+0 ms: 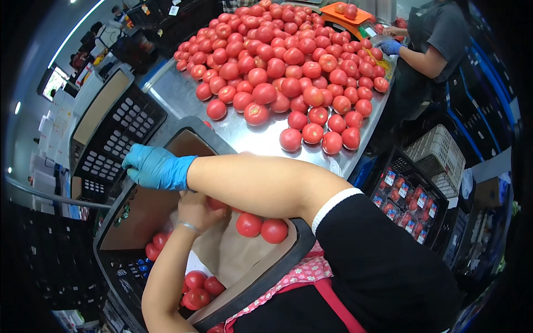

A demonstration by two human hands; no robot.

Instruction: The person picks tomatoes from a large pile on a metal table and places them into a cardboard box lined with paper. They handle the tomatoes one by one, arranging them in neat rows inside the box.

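Observation:
My right hand (155, 167), in a blue disposable glove, is over the far left side of a black plastic crate (308, 237); its fingers are curled and its palm is hidden. Below my right forearm, my bare left hand (201, 214), with a band at the wrist, reaches into the crate, its thumb and fingers around a tomato (217, 203) that is partly hidden. Brown cardboard or paper (233, 254) lines the crate. Two tomatoes (261, 229) lie near its right side, more (199, 291) in the near corner and a few (155, 246) at the left.
Beyond the crate, a large heap of tomatoes (266, 62) covers much of a metal table (170, 89). An orange scale (345, 16) stands at its back. At right a co-worker (433, 50) handles a package, near a black crate of packed tomatoes (406, 204). Another black crate (120, 133) stands left.

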